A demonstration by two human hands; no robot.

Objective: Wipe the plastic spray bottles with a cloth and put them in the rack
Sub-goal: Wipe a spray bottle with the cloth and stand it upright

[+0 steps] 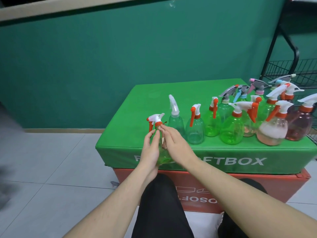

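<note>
A: Nearest are the person's knees in black trousers [159, 208], and both bare forearms reach forward from there.

B: What are the hands doing?

A: The left hand [151, 148] has its grip curled round the left side of a green spray bottle [162, 156], held in the air just in front of the near edge of the green box [130, 134]. The right hand [176, 145] lies against the bottle's other side, fingers fairly straight, pressing a thin, see-through brownish cloth [163, 140] onto its neck and shoulder. Whether the thumb pinches the cloth I cannot tell.

B: How does the bottle look?

A: Clear green plastic body, mostly hidden between the palms, with an orange collar, a white spray head [155, 117] and an orange trigger pointing left.

B: And behind it?

A: The green box serves as the counter and sits on an orange box [257, 186]. On it stands a row of bottles [231, 127]: pale green ones close to the hands, brighter green in the middle, then pinkish and purple ones crowded together at the right, upright as far as I can see.

B: The rack?

A: A black wire rack [295, 66] stands beyond the box's far right corner, against the dark green wall [103, 57].
</note>
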